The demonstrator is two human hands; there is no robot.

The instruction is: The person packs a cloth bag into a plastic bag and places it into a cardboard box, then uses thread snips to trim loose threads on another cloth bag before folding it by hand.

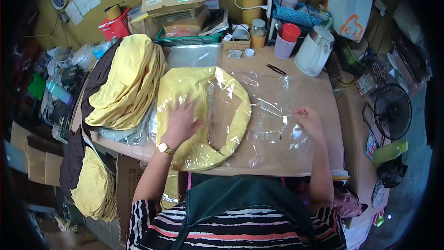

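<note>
A yellow cloth bag with a wide curved strap [241, 111] lies flat inside a clear plastic bag [270, 104] on the table in front of me. My left hand [182, 121] presses on the left part of the yellow bag, fingers spread over the plastic. To the right, my right hand [310, 121] has its thumb and fingers pinched together at the right part of the clear plastic. That side of the plastic is wrinkled and shiny, with only the tabletop [323, 153] under it.
A tall pile of yellow and dark brown cloth [122, 81] stands left, with more yellow cloth [92, 185] hanging below. Flat plastic bags [194, 55] lie behind. Black snips [276, 69], a white kettle [314, 51] and a red cup [290, 32] stand at the back right.
</note>
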